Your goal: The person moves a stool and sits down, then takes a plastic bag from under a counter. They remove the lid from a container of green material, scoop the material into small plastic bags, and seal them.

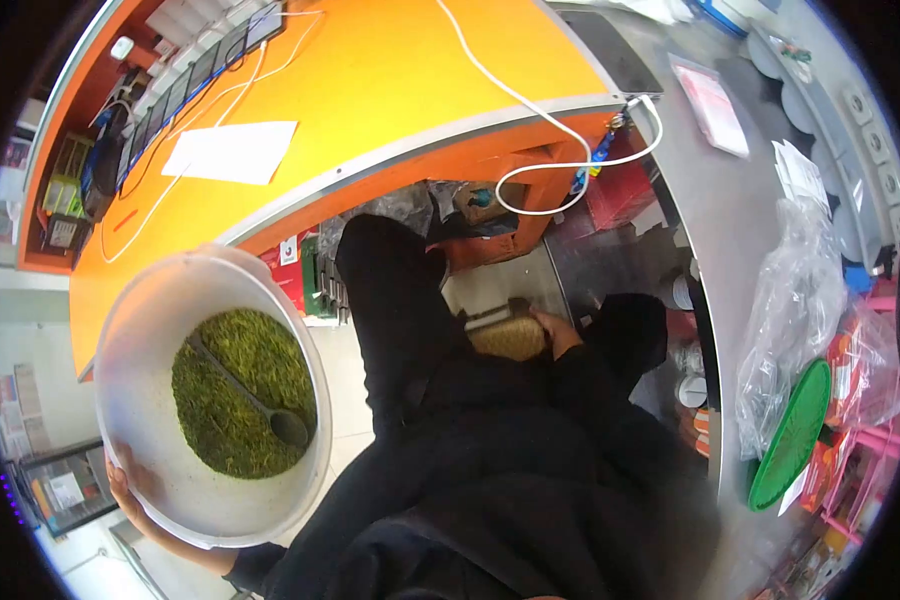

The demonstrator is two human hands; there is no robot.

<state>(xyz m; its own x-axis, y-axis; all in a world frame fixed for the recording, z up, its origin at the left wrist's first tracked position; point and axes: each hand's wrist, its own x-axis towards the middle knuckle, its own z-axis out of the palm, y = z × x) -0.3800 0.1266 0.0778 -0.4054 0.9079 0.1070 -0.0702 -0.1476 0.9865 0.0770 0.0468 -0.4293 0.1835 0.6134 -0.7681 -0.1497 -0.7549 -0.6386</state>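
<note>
A white plastic bucket (135,345) is tipped toward me on the left, with my left hand (135,490) gripping its outside near the bottom rim. Inside it lies a mass of chopped green herbs (240,345). A dark long-handled spoon (288,428) rests on the herbs. Down between my legs, my right hand (558,330) has its fingers closed at the edge of a beige, woven-looking object (510,338) with a dark edge. My sleeve and clothing cover part of that object, so its full shape is hidden.
An orange table (390,70) with white cables and a sheet of paper (232,152) stands in front. On the right, a metal counter (705,190) carries clear plastic bags (790,310) and a green round lid (790,435). Boxes crowd the space under the table.
</note>
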